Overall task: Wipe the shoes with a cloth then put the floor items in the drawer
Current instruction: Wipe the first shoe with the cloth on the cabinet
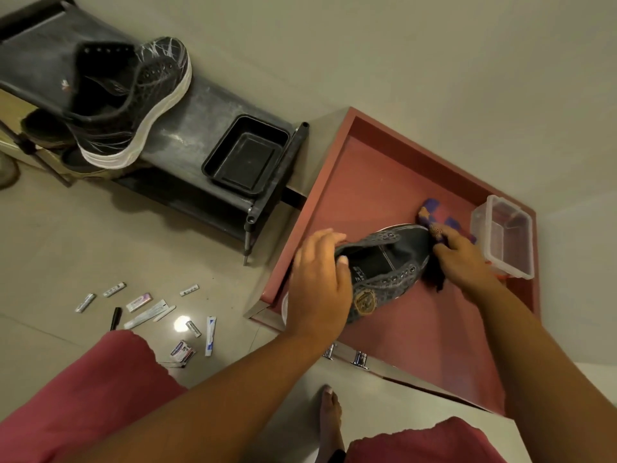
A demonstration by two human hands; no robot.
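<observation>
A head-worn camera looked down at a person's two bare hands working over an open reddish-brown drawer on the right side of the frame. The left hand, at centre, gripped the heel end of a grey sneaker, its fingers curled over the collar and the thumb tucked inside the opening. The sneaker was held above the drawer's floor, toe pointing toward the upper right. The right hand pressed a purple and orange patterned cloth against the sneaker's toe, fingers bunched around the fabric.

A clear plastic container sat in the drawer's far right corner, just beside the right hand.

In the upper left stood a dark shoe rack. A matching grey sneaker with a white sole lay on its top shelf, and an empty black plastic tray sat at the shelf's right end.

On the tiled floor at lower left were scattered batteries, a black pen, a small white tube and several small packets, well apart from the drawer. Red trouser legs and a bare foot filled the bottom of the frame.
</observation>
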